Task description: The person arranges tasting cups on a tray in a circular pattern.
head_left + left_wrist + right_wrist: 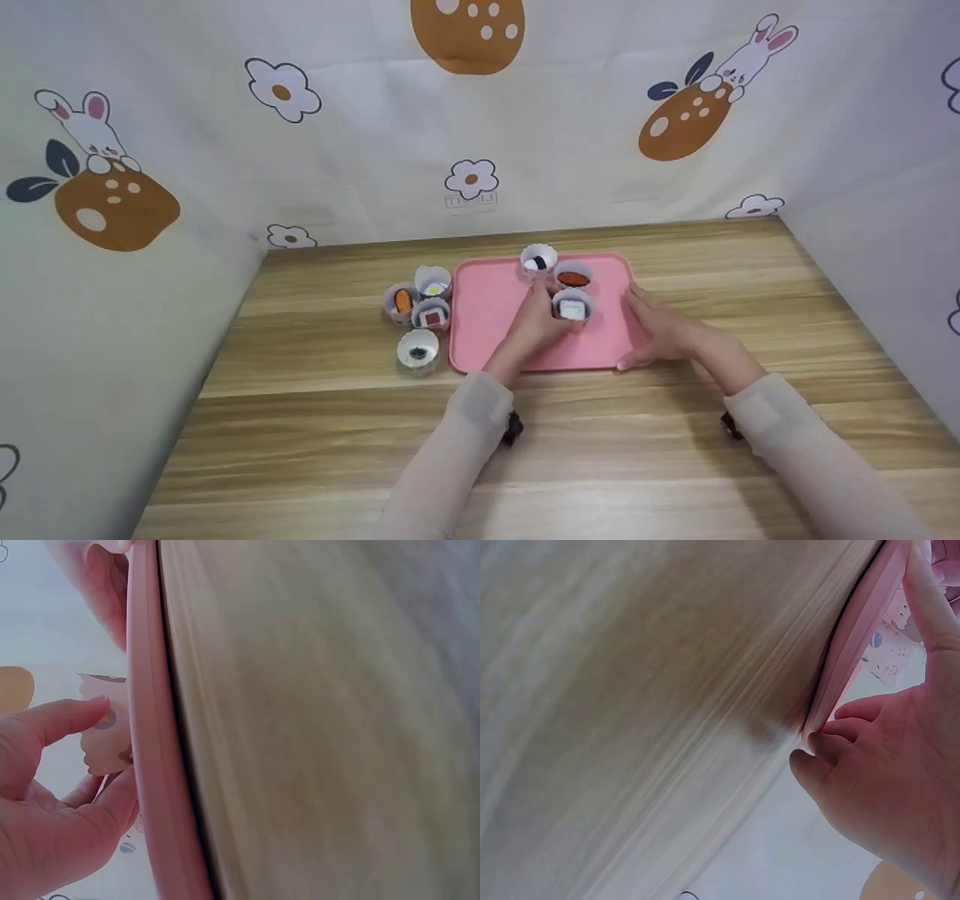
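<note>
Pink tray [480,330], small wavy-rimmed cup [109,750] in the left hand [534,328].
Tray: probably stiff, light, apt to slide; best held by its edges. Right hand [664,330]: thumb and fingers spread wide around the front right corner, touching the edges, no cup held. Cup: likely light, thin-walled, easily crushed; pinch gently by its sides. Location: between left thumb and fingers, over the tray's right half, left of the right hand.
</note>
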Available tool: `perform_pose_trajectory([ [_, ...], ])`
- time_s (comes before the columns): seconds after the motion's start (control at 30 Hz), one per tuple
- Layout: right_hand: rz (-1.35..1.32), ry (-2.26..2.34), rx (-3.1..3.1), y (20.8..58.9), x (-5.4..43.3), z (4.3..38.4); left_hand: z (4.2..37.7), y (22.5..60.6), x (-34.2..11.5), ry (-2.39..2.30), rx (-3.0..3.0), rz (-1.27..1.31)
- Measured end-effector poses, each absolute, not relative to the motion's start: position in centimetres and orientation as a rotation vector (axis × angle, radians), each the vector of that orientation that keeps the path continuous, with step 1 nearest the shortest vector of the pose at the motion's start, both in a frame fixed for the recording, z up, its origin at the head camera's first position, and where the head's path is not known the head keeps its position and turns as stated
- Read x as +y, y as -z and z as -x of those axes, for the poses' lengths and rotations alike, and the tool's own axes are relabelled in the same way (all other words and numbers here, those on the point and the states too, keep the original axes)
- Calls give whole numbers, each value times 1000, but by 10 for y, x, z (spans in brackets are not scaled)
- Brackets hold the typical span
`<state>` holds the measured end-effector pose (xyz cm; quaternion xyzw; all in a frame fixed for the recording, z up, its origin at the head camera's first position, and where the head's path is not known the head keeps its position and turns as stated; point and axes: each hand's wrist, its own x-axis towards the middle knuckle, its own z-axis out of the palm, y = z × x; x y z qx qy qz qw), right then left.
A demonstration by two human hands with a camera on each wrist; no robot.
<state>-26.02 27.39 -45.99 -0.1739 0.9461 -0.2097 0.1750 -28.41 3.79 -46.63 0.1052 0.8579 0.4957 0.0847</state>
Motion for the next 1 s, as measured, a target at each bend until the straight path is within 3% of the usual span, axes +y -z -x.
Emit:
perform_pose_trajectory([
  [1.0,462,621,2663,462,274,260,283,455,10,-1425,2514,-293],
])
